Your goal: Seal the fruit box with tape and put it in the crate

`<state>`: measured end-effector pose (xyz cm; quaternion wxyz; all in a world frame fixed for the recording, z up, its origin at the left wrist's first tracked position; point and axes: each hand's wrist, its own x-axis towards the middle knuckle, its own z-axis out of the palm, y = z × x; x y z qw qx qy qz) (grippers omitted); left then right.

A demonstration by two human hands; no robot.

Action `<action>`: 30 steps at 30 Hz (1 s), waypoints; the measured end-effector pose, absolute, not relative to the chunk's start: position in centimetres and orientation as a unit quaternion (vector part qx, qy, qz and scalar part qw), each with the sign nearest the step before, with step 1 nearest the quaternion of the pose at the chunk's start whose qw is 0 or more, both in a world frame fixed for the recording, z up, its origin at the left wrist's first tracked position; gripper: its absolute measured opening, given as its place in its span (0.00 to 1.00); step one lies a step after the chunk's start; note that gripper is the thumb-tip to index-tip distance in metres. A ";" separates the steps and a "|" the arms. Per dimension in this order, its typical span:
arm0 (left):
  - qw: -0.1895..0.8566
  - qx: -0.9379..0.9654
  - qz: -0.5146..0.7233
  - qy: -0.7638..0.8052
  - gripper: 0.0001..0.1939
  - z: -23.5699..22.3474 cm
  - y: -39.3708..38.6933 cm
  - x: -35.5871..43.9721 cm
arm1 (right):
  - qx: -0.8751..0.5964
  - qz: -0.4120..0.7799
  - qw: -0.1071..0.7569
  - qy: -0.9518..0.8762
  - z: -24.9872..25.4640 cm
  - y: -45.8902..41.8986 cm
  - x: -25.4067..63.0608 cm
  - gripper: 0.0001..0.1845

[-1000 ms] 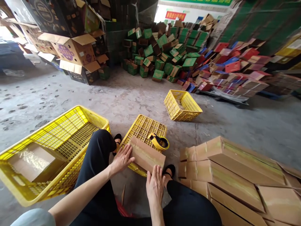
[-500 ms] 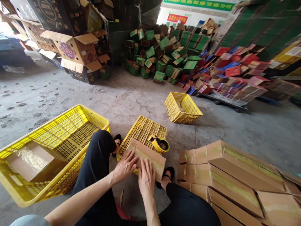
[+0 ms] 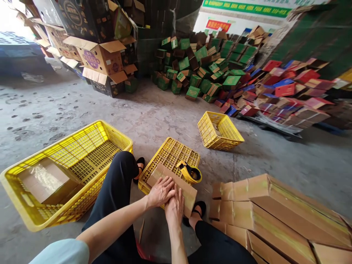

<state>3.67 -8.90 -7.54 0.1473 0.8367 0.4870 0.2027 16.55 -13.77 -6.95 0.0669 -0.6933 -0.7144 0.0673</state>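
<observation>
A brown cardboard box [image 3: 189, 195] lies across an upturned yellow plastic crate [image 3: 167, 152] between my feet. My left hand [image 3: 162, 191] rests flat on the box's top, fingers stretched out, its fingertips touching or overlapping the right hand. Beside it my right hand [image 3: 174, 205] also presses flat on the box, fingers extended. The two hands meet near the middle of the box and partly hide its top. Just beyond the box, a yellow tape dispenser [image 3: 191, 172] lies on the crate.
At left stands a large yellow crate [image 3: 110, 134] with a taped cardboard box [image 3: 45, 179] inside. Stacked cardboard boxes [image 3: 277, 205] are at right. A smaller yellow crate [image 3: 220, 130] sits ahead on the floor. Piles of green boxes [image 3: 192, 91] and red boxes [image 3: 284, 90] lie behind.
My right hand has slid left along the box to its middle, and my left hand has moved right to meet it. The view has turned slightly left.
</observation>
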 end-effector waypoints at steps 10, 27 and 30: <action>0.049 0.797 0.182 0.574 0.37 -7.9 -7.5 -2.4 | -0.758 0.043 -0.001 -0.651 -4.7 -13.7 21.4 0.33; 0.126 0.831 0.199 0.504 0.32 -7.7 -8.1 0.8 | -0.719 0.099 -0.005 -0.688 -4.6 -12.8 16.4 0.31; 0.104 0.825 0.218 0.511 0.36 -7.9 -7.4 -0.9 | -0.741 0.090 -0.009 -0.666 -4.4 -13.7 19.3 0.32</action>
